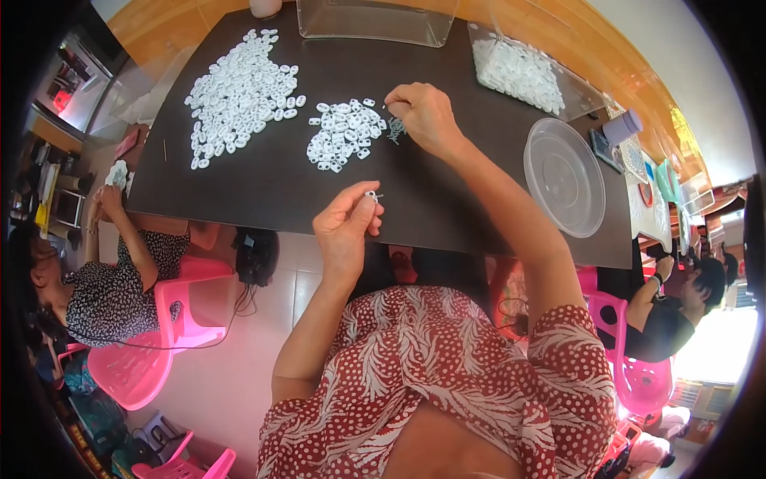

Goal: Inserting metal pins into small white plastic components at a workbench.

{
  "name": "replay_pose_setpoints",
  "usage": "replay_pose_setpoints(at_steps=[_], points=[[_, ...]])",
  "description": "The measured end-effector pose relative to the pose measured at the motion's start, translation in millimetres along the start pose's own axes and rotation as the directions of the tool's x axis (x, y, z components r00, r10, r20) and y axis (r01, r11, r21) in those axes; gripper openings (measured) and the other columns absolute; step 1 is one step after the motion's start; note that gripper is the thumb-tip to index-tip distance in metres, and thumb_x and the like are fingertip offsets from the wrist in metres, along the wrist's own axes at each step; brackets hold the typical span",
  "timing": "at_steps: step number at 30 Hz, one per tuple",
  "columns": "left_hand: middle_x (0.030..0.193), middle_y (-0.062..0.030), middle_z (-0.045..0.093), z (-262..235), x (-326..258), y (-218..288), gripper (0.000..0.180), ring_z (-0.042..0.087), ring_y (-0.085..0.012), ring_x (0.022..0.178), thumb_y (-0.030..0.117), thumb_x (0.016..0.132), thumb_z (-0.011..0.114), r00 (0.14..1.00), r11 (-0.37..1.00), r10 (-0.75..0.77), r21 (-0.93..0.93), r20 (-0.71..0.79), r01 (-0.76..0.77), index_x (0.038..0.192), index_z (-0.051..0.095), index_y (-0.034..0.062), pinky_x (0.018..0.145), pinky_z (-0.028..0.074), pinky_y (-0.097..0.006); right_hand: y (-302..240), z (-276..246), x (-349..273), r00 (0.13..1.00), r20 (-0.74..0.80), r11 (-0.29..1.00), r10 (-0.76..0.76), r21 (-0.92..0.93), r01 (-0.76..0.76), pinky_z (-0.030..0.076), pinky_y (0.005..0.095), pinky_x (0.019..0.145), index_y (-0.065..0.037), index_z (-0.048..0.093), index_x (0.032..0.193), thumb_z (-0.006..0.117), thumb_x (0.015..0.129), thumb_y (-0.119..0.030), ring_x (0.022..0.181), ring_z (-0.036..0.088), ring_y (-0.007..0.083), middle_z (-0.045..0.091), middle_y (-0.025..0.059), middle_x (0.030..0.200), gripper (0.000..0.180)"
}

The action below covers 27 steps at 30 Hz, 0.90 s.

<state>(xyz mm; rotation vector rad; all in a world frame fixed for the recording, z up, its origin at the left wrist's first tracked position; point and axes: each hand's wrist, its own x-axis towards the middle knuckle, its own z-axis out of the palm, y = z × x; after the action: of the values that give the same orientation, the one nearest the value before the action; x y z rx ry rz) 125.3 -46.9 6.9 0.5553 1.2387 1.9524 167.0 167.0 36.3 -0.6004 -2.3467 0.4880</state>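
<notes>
On the flat dark brown worktop (263, 185), head view, two bare hands are out front. L hand (343, 231) is up nr the front edge. Its thumb & finger pinch one small white plastic piece w/ holes (369, 195); a thin grey bit pokes out of it to the R. R hand (423, 116) is farther back, fingers bent, tips close together, just beside a little heap of thin grey metal bits (395, 130). Can't tell if it grips anything.

Just L of that heap is a small pile of white plastic pcs w/ holes (343, 134). Farther L: a much bigger pile of white oval plastic pcs (247, 100). At the back, a see-thru plastic box (373, 38). Back R, a see-thru plastic tub (574, 96) w/ lots of white pcs inside. On the R side, a round see-thru plastic lid (564, 177) lies flat; past it, a small purple tub-like thing (622, 125).

Off L, a person in a black top w/ white specks (108, 299); off R, a person in a black top (670, 327). Pink plastic chairs (152, 355) are nr both.
</notes>
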Motion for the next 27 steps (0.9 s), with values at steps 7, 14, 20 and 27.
replay_pose_setpoints(at_steps=[7, 14, 20, 27], points=[[0.077, -0.0059, 0.062, -2, 2, -5, 0.022, 0.053, -0.0075, 0.06, 0.007, 0.089, 0.06, 1.0, 1.0, 0.007, 0.0, 0.01, -0.007, 0.107, 0.063, -0.0038, 0.052, 0.044, -0.021, -11, 28, 22, 0.99, 0.087, 0.992, -0.107, -0.057, 0.112, 0.046, 0.0402, 0.072, -0.006, 0.069, 0.084, 0.059, 0.078, -0.014, 0.079, 0.058, 0.0311, 0.063, 0.0134, 0.078, 0.013], [0.078, -0.0058, 0.062, -2, 3, -6, 0.021, 0.053, -0.0075, 0.062, 0.007, 0.089, 0.06, 1.0, 0.999, 0.009, -0.034, 0.025, -0.008, 0.107, 0.063, -0.0035, 0.053, 0.044, -0.02, -16, 58, 43, 0.971, 0.193, 0.972, -0.139, -0.159, 0.171, 0.046, 0.0431, 0.072, -0.007, 0.067, 0.076, 0.062, 0.072, -0.012, 0.082, 0.055, 0.0347, 0.061, 0.0155, 0.079, 0.008], [0.079, -0.0062, 0.062, -4, 1, -7, 0.021, 0.054, -0.0079, 0.063, 0.007, 0.089, 0.06, 0.999, 0.999, 0.018, -0.047, 0.038, -0.016, 0.107, 0.063, -0.0032, 0.054, 0.044, -0.021, -13, 65, 41, 0.971, 0.223, 0.98, -0.091, -0.152, 0.127, 0.047, 0.04, 0.071, -0.006, 0.065, 0.075, 0.063, 0.069, -0.009, 0.079, 0.055, 0.032, 0.062, 0.0126, 0.078, 0.007], [0.078, -0.0069, 0.062, -3, -3, -7, 0.021, 0.053, -0.0085, 0.06, 0.005, 0.089, 0.059, 0.999, 0.998, 0.046, -0.032, 0.004, -0.046, 0.108, 0.063, -0.0033, 0.053, 0.045, -0.021, -24, 19, 11, 0.966, 0.248, 0.896, 0.066, 0.412, -0.167, 0.043, 0.0232, 0.059, -0.002, 0.067, 0.09, 0.064, 0.075, -0.007, 0.064, 0.057, 0.0123, 0.062, 0.0034, 0.072, 0.016]])
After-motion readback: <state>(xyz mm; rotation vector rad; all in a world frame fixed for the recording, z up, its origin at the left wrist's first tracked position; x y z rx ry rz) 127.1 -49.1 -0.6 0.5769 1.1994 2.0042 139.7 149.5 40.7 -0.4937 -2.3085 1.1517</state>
